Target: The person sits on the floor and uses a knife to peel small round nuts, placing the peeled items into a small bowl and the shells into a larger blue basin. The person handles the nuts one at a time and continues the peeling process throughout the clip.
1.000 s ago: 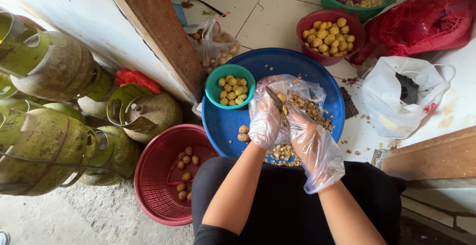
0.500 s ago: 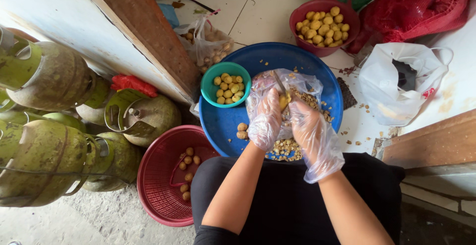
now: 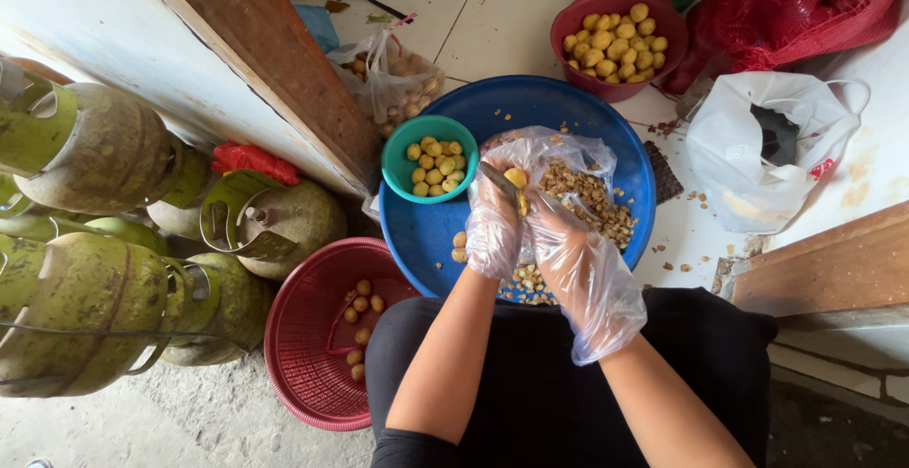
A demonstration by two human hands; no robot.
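Note:
Both my hands wear loose clear plastic gloves and work over a big blue basin (image 3: 421,231) with a heap of brown peelings (image 3: 592,198) in it. My left hand (image 3: 492,226) grips a small round yellow tuber (image 3: 516,177) at its fingertips. My right hand (image 3: 579,264) holds a small knife (image 3: 494,178) whose blade lies against the tuber. A teal bowl (image 3: 396,163) of peeled yellow tubers stands in the basin just left of my hands.
A red basket (image 3: 303,354) with a few tubers sits at the lower left. Green gas cylinders (image 3: 90,307) crowd the left. A clear bag of tubers (image 3: 393,84), a red bowl (image 3: 568,61), a red mesh sack (image 3: 795,4) and a white plastic bag (image 3: 748,170) lie beyond.
My hands have stayed over the basin, drawn closer together. The yellow tuber now shows at my left fingertips with the blade on it.

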